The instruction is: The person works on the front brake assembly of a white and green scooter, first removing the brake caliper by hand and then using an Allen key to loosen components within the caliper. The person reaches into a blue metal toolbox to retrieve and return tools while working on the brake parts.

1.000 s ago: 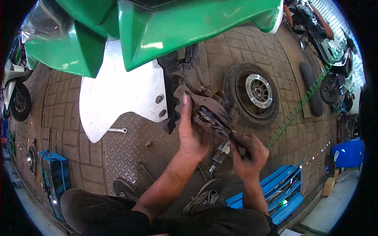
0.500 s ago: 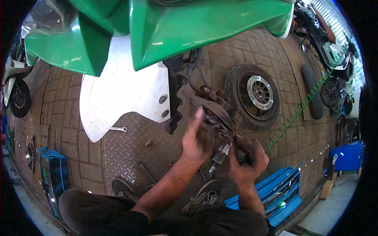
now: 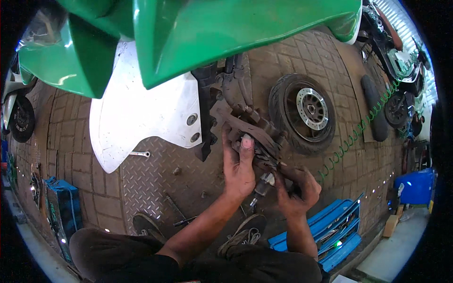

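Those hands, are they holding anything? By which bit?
A dirty brake caliper: the left hand grips its near left side. The right hand is at its lower right end; whether it grips cannot be told.

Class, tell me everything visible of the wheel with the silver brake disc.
The motorcycle wheel lies flat on the brick paving, beyond the right hand. A black, rubber-looking tyre surrounds its dark, dull rim. A shiny, metal-looking brake disc, pierced with small holes, faces up around the hub. Only the paving visibly touches it.

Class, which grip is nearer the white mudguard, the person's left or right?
Left: the left grip is just to the right of the white mudguard; the right grip is farther right and lower.
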Tool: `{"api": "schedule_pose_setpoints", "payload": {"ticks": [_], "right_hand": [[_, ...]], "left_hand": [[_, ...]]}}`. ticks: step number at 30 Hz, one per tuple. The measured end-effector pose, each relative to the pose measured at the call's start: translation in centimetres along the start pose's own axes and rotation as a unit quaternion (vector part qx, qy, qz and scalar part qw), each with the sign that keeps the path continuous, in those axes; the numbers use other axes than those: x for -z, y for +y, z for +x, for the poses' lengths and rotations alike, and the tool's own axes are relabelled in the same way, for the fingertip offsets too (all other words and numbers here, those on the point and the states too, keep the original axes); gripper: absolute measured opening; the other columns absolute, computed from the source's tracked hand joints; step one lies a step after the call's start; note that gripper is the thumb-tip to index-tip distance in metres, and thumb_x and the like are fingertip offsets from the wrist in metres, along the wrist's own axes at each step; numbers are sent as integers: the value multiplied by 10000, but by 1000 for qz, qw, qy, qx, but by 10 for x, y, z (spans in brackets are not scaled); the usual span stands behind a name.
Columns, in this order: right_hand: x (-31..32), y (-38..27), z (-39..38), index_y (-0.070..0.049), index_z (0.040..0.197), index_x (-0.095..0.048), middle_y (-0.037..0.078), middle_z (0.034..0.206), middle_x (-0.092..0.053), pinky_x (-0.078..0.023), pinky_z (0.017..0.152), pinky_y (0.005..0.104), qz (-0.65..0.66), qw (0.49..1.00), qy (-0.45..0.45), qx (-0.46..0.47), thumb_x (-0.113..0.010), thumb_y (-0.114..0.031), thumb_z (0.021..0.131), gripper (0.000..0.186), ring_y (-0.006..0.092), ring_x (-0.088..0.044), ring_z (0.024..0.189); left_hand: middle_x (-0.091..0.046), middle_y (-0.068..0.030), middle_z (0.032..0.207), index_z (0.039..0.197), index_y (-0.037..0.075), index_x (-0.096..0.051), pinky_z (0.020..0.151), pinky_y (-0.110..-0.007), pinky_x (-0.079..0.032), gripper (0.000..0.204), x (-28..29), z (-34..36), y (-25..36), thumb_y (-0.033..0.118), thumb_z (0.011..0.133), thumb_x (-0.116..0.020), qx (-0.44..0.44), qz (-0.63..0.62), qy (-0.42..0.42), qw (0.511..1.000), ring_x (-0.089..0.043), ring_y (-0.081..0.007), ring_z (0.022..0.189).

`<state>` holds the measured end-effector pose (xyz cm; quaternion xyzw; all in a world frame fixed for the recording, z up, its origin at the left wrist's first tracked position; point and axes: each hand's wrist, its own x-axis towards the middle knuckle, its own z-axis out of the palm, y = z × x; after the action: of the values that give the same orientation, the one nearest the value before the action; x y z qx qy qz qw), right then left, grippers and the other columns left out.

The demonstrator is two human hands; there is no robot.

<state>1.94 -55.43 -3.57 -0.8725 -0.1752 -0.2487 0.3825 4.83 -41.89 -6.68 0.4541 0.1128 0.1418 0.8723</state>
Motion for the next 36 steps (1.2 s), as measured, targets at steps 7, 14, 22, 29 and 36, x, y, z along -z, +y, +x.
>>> {"api": "schedule_pose_setpoints", "payload": {"ticks": [7, 14, 22, 29, 36], "right_hand": [[-1, 3, 9, -11, 1050, -644, 162, 915, -718, -560, 682, 351, 11, 999, 2, 33, -785, -23, 731, 349, 286, -723, 788], [-9, -9, 22, -30, 1060, -657, 192, 1110, -652, -538, 820, 385, 48, 998, 44, 12, -788, -31, 710, 374, 325, -657, 1001], [-8, -2, 12, -21, 938, -678, 175, 1081, -659, -529, 837, 399, 30, 999, 26, 37, -784, -32, 694, 267, 318, -648, 980], [-12, 0, 15, -10, 891, -662, 171, 1045, -652, -529, 810, 392, 19, 998, 49, 36, -793, -60, 652, 278, 321, -641, 939], [-20, 8, -2, -6, 894, -657, 169, 1024, -647, -529, 792, 399, 1, 997, 72, 20, -814, -102, 640, 314, 328, -633, 918]], "left_hand": [[-440, -125, 1463, 1528, 61, -282, 1108, -415, -364, 630, 1, -1, 1, 419, 1051, -485, 72, -95, 21, 993, -450, -242, 1316], [-454, -112, 1436, 1487, 16, -347, 1120, -376, -341, 596, 2, 2, 10, 380, 1047, -517, 60, -149, -11, 987, -447, -213, 1303], [-489, -91, 1410, 1483, 66, -361, 1092, -404, -394, 514, 3, 2, 12, 314, 1055, -502, 105, -251, -48, 961, -496, -213, 1283], [-503, -149, 1345, 1526, 71, -196, 1031, -417, -470, 877, 10, -6, 23, 28, 847, -750, 71, -117, -103, 985, -544, -267, 1228], [-505, -156, 1328, 1478, 16, -212, 1010, -387, -483, 903, 10, -2, 23, -25, 791, -798, 25, 9, -120, 992, -560, -244, 1191]]}}
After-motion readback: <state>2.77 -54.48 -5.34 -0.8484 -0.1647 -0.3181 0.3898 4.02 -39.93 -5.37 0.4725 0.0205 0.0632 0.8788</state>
